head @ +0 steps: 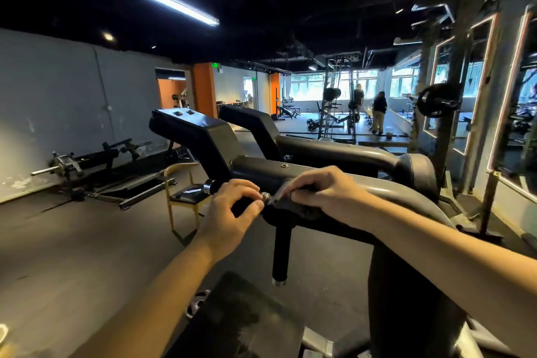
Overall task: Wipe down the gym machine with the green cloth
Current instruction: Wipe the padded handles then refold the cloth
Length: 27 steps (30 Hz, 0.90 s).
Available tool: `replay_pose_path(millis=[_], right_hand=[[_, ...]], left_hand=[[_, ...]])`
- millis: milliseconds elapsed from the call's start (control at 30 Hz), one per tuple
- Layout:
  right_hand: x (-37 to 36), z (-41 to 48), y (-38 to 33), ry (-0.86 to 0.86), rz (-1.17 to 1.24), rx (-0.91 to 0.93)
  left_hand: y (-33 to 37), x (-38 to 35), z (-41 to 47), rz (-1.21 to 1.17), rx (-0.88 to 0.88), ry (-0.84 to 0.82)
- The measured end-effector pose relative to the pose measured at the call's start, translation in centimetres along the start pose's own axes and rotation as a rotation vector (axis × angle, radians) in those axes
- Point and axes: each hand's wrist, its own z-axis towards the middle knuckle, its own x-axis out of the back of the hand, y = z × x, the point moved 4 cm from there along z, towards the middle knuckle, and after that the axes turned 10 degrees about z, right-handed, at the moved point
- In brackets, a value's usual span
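Observation:
The gym machine [334,154] has grey curved tubes, two black angled pads [200,131] and black handles. My right hand [322,192] presses a dark, crumpled cloth [293,208] against the joint where a tube meets a handle; in this dim light the cloth looks almost black. My left hand [232,212] curls around a horizontal black handle with a chrome end cap [209,186]. Its thumb and fingertips meet at a small metal knob [266,197], right beside the cloth. A second black handle [280,253] hangs straight down below the joint.
The machine's dark seat pad [241,320] lies below my arms. A yellow-framed chair [180,197] stands just left of the machine, and a plate-loaded machine [87,163] sits by the left wall. A weight rack [438,102] and mirrors stand to the right. Two people [379,113] stand far back.

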Motion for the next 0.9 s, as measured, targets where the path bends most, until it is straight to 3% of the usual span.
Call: replay_pose_path(millis=[100, 167, 300, 400, 500, 700, 833, 900], right_hand=[[1.6, 1.6, -1.6, 0.151, 0.376, -0.058], [2.1, 3.2, -2.6, 0.217, 0.472, -0.073], [1.9, 6.4, -3.7, 0.272, 0.459, -0.070], [1.6, 8.2, -3.7, 0.332, 0.322, -0.067], [1.4, 10.0, -3.4, 0.395, 0.137, -0.101], [-0.5, 13.9, -5.5, 0.350, -0.058, -0.204], [-1.9, 15.9, -6.6, 0.371, 0.245, -0.276], [-3.1, 16.2, -6.7, 0.283, 0.347, -0.312]], left_hand=[[2.5, 1.5, 1.6, -0.174, 0.103, -0.154], [3.9, 2.2, 3.0, -0.339, 0.185, -0.205], [4.7, 3.7, 5.8, -0.365, 0.308, -0.099], [4.4, 4.8, 7.2, -0.356, 0.367, -0.031], [4.2, 5.9, 8.0, -0.318, 0.347, -0.045], [1.9, 9.1, 10.2, -0.196, 0.299, -0.028], [-0.8, 11.0, 12.4, -0.225, 0.279, 0.007], [-1.9, 11.7, 13.4, -0.228, 0.241, 0.009]])
